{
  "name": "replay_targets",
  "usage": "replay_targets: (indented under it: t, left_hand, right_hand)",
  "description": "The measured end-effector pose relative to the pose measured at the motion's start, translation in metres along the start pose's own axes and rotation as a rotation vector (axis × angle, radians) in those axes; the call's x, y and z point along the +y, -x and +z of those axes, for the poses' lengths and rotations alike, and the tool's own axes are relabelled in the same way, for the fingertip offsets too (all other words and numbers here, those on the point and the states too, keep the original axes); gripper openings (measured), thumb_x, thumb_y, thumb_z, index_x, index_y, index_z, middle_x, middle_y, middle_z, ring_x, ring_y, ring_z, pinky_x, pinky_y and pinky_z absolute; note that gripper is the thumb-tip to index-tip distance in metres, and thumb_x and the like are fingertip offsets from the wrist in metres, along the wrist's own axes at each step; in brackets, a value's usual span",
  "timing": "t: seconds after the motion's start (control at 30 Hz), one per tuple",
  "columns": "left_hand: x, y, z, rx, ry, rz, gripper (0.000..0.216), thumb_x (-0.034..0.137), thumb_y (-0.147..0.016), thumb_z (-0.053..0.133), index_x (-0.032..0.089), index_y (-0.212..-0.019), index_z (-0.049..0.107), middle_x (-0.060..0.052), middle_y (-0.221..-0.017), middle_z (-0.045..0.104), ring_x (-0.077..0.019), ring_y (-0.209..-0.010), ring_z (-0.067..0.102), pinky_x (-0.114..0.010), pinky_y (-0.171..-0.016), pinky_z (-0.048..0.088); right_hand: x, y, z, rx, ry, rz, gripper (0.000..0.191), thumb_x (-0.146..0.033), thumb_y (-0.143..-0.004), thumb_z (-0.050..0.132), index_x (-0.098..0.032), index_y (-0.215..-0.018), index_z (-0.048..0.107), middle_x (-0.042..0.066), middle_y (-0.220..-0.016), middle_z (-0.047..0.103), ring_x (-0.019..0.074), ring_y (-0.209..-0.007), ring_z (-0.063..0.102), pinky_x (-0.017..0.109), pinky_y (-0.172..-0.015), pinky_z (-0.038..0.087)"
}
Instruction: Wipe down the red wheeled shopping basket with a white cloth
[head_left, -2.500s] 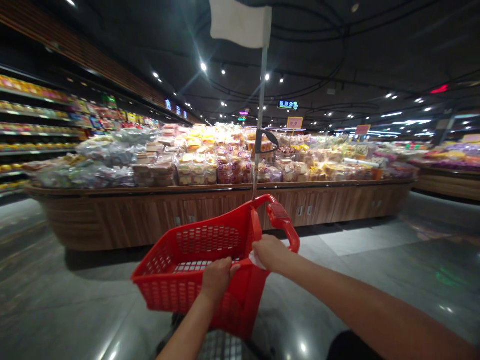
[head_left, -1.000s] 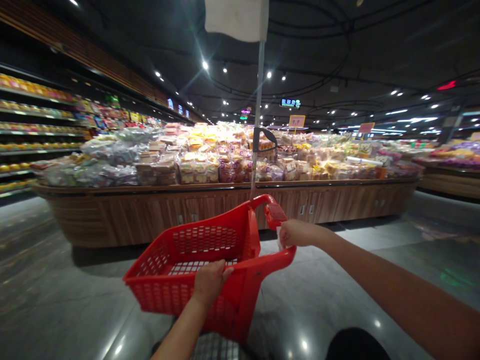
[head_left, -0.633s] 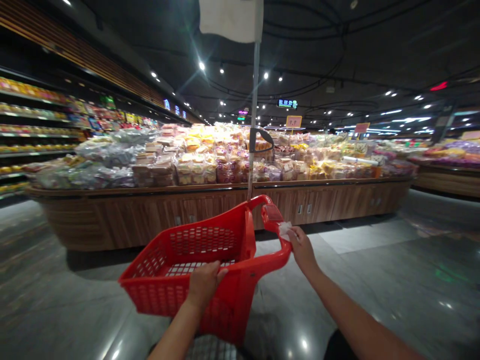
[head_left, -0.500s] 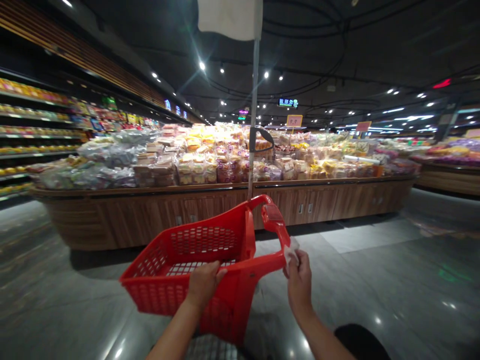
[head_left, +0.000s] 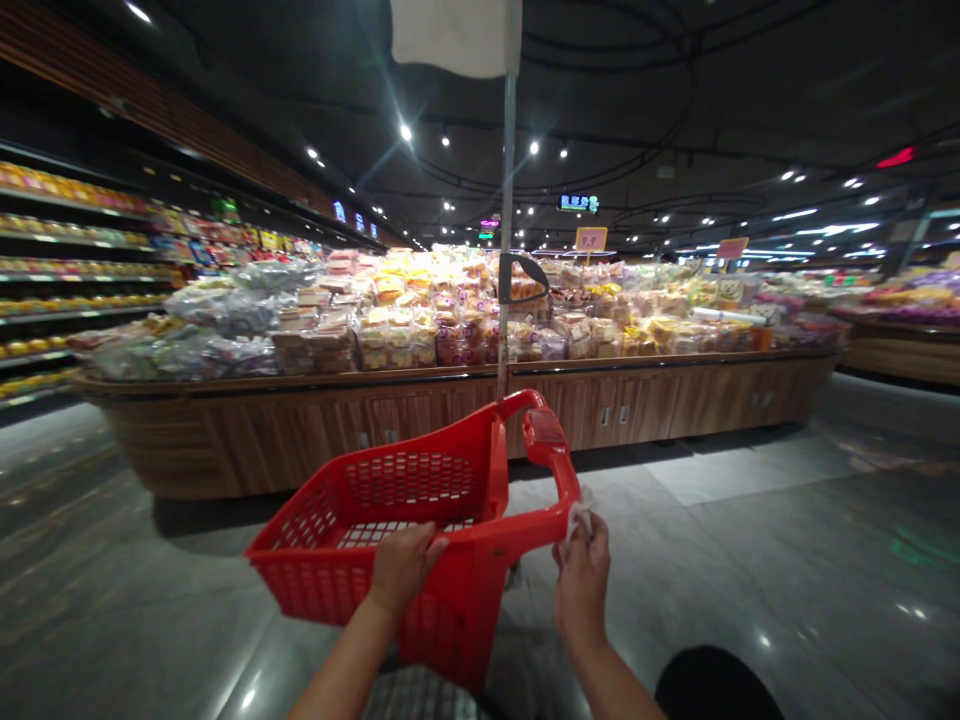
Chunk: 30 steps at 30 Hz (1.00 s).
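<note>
A red plastic shopping basket (head_left: 390, 500) on a cart stands in front of me, with nothing visible inside it. My left hand (head_left: 401, 568) is closed over its near rim. My right hand (head_left: 581, 570) pinches a small white wipe (head_left: 579, 512) against the right side of the red handle (head_left: 551, 455). A metal pole (head_left: 506, 240) with a white flag (head_left: 450, 35) rises from the basket's far end.
A long wooden island counter (head_left: 450, 420) piled with packaged baked goods runs across ahead. Shelves (head_left: 67, 270) of goods line the left wall. A second display (head_left: 900, 330) stands far right. The floor (head_left: 750, 560) is glossy grey tile.
My right hand has slid with the white wipe from the basket's near rim up along the handle and back down its right side. My left hand has stayed on the rim.
</note>
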<state>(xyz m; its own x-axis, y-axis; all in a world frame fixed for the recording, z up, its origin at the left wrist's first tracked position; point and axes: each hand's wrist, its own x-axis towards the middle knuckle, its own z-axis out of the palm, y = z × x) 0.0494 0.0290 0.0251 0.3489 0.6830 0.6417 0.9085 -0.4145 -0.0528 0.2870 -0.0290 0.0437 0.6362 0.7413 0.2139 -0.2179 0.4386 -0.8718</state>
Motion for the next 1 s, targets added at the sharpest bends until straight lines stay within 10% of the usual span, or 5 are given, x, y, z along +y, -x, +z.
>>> replay_targets:
  t: [0.13,0.53,0.7,0.87,1.0]
  left_hand:
    - [-0.009,-0.001,-0.003,-0.013,0.056,0.0,0.049,0.047,-0.089,0.022,0.019,-0.069,0.057,-0.004,-0.063,0.064,-0.0163,-0.06,0.059,-0.025,-0.057,0.04]
    - [-0.019,-0.008,-0.016,-0.032,0.201,-0.008,0.047,0.044,-0.089,0.025,0.019,-0.067,0.059,-0.003,-0.066,0.063,-0.0156,-0.064,0.058,-0.027,-0.062,0.043]
    - [0.038,-0.028,-0.056,0.165,0.194,-0.131,0.035,0.039,-0.09,0.031,0.019,-0.087,0.059,-0.007,-0.094,0.063,-0.0188,-0.09,0.057,-0.033,-0.079,0.041]
    - [0.116,-0.046,-0.096,-0.02,0.204,-0.085,0.039,0.043,-0.09,0.031,0.02,-0.075,0.06,-0.004,-0.073,0.064,-0.0178,-0.072,0.059,-0.032,-0.07,0.039]
    - [0.131,-0.042,-0.104,-0.121,0.165,-0.174,0.048,0.058,-0.084,0.034,0.02,-0.076,0.062,-0.006,-0.069,0.067,-0.0194,-0.063,0.062,-0.029,-0.057,0.036]
  right_hand:
    - [0.008,0.015,-0.007,-0.066,0.087,-0.093,0.031,-0.046,-0.079,0.052,-0.019,-0.095,0.054,-0.001,-0.075,0.059,0.0122,-0.062,0.054,0.022,-0.057,0.043]
    - [-0.056,-0.102,0.009,-0.541,0.648,-0.553,0.018,-0.025,-0.076,0.056,-0.018,-0.078,0.071,0.007,-0.088,0.063,0.0189,-0.08,0.059,0.032,-0.076,0.046]
    - [-0.068,-0.067,0.009,-0.67,0.752,-0.709,0.023,-0.023,-0.083,0.051,-0.021,-0.093,0.072,0.008,-0.093,0.066,0.0201,-0.091,0.056,0.035,-0.084,0.045]
    - [-0.08,-0.044,0.005,-0.938,0.642,-0.744,0.024,-0.024,-0.085,0.053,-0.027,-0.103,0.068,0.004,-0.099,0.068,0.0184,-0.092,0.056,0.035,-0.084,0.045]
    - [-0.073,-0.054,0.015,-1.035,0.616,-0.808,0.027,-0.019,-0.084,0.051,-0.028,-0.104,0.067,0.003,-0.1,0.069,0.0187,-0.093,0.056,0.036,-0.084,0.045]
